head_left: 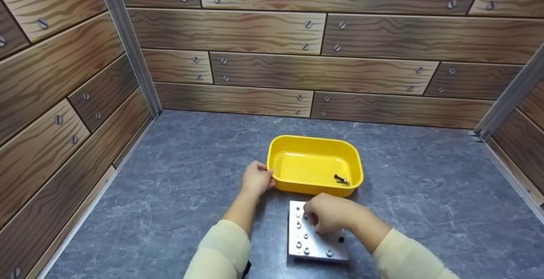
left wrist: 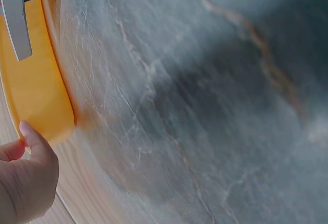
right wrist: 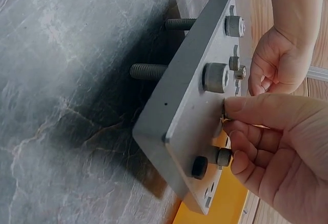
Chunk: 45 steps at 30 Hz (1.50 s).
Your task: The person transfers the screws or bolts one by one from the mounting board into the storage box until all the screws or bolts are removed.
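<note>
1. Our hands are both busy: the left hand (head_left: pixel 255 179) has thumb and fingers closed on a tray's rim, while the right hand (head_left: pixel 329 213) has curled fingers, with thumb and fingertip pinching a small screw (right wrist: pixel 224 114) at a metal plate.
2. We have the yellow tray (head_left: pixel 312 187) on the tabletop (head_left: pixel 191 211), just beyond the plate. It looks like light, smooth, slightly flexible plastic; we would take its rim.
3. Our metal plate (head_left: pixel 318 241) looks stiff, fairly heavy and slick; opposite edges should give the safest hold.
4. We see large socket-head bolts (right wrist: pixel 216 78) in it, shanks projecting below. Their heads suit a thumb-and-finger grip.
5. Our pinched screw, mostly hidden, seems hard, light and easily dropped; we would grip its head.
6. We see loose screws (head_left: pixel 341 180) in the tray's near right corner.
</note>
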{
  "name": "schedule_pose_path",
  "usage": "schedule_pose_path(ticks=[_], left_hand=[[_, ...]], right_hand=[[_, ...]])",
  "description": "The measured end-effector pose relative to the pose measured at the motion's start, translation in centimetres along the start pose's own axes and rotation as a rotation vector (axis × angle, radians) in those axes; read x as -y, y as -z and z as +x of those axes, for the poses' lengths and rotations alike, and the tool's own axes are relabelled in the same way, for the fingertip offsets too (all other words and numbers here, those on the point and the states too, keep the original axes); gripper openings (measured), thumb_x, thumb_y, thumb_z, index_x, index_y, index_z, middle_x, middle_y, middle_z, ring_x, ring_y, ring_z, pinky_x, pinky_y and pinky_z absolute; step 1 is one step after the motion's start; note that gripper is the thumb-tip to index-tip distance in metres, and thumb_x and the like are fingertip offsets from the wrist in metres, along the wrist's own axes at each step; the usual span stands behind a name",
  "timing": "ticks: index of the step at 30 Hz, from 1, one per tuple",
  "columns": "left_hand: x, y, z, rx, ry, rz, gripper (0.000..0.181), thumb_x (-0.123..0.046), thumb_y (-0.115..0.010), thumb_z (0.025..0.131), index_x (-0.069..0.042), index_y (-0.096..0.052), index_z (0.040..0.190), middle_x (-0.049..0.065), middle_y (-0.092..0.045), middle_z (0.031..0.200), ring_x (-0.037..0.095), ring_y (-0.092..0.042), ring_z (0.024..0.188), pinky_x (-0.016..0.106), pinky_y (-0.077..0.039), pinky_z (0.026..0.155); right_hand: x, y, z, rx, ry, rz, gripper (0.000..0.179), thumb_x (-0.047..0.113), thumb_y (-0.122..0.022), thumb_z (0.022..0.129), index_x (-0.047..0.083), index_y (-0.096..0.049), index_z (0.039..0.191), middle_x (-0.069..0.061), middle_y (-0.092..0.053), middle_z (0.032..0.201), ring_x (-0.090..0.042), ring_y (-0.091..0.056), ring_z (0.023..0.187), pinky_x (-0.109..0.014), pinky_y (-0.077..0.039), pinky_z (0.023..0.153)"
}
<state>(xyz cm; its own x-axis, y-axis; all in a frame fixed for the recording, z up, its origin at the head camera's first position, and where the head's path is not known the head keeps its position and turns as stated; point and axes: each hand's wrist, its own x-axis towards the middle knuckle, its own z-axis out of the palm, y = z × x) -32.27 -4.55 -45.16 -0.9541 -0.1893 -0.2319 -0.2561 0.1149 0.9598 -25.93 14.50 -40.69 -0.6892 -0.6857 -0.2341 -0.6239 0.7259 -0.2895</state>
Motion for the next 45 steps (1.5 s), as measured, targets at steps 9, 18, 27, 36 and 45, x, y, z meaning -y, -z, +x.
schedule_pose_path(ticks=[9,18,27,36,45], left_hand=[[0.1,0.0,-0.1,0.007,0.006,-0.009,0.011,-0.001,-0.056,0.087,0.002,-0.050,0.095,0.012,-0.055,0.078,0.014,-0.058,0.057,0.026,-0.056,0.059],[-0.1,0.0,-0.2,0.003,-0.002,-0.007,0.012,-0.001,-0.055,0.087,0.002,-0.050,0.097,0.011,-0.055,0.077,0.013,-0.057,0.056,0.025,-0.055,0.058],[0.0,0.1,-0.2,-0.001,0.007,-0.009,0.011,-0.002,-0.056,0.087,0.002,-0.050,0.096,0.012,-0.055,0.080,0.014,-0.058,0.059,0.025,-0.055,0.059],[0.0,0.0,-0.1,0.000,0.007,-0.002,0.011,-0.002,-0.056,0.087,0.002,-0.050,0.096,0.012,-0.055,0.079,0.014,-0.058,0.058,0.025,-0.055,0.058],[0.1,0.0,0.0,0.003,-0.017,-0.002,0.011,-0.001,-0.056,0.086,0.003,-0.050,0.095,0.012,-0.055,0.077,0.013,-0.057,0.056,0.024,-0.055,0.057]], right_hand=[[-0.1,0.5,-0.3,-0.021,-0.008,0.057,0.020,0.001,-0.065,0.059,0.015,-0.055,0.069,0.010,-0.049,0.060,-0.006,-0.043,0.053,-0.022,-0.040,0.044],[-0.5,0.8,-0.4,-0.059,0.054,0.054,0.018,0.003,-0.065,0.059,0.015,-0.054,0.067,0.012,-0.048,0.059,-0.004,-0.042,0.052,-0.020,-0.039,0.045],[-0.8,2.0,-0.6,-0.083,0.005,0.108,0.018,0.010,-0.071,0.066,0.017,-0.055,0.071,0.010,-0.052,0.064,-0.007,-0.047,0.058,-0.023,-0.043,0.051],[-2.0,3.5,-0.7,-0.140,-0.039,0.150,0.016,0.003,-0.063,0.068,0.015,-0.056,0.076,0.008,-0.053,0.068,-0.011,-0.050,0.065,-0.025,-0.047,0.056],[-4.3,5.5,-0.8,-0.249,-0.094,0.183,0.015,0.000,-0.061,0.068,0.012,-0.054,0.073,0.003,-0.053,0.067,-0.014,-0.048,0.063,-0.027,-0.045,0.056]])
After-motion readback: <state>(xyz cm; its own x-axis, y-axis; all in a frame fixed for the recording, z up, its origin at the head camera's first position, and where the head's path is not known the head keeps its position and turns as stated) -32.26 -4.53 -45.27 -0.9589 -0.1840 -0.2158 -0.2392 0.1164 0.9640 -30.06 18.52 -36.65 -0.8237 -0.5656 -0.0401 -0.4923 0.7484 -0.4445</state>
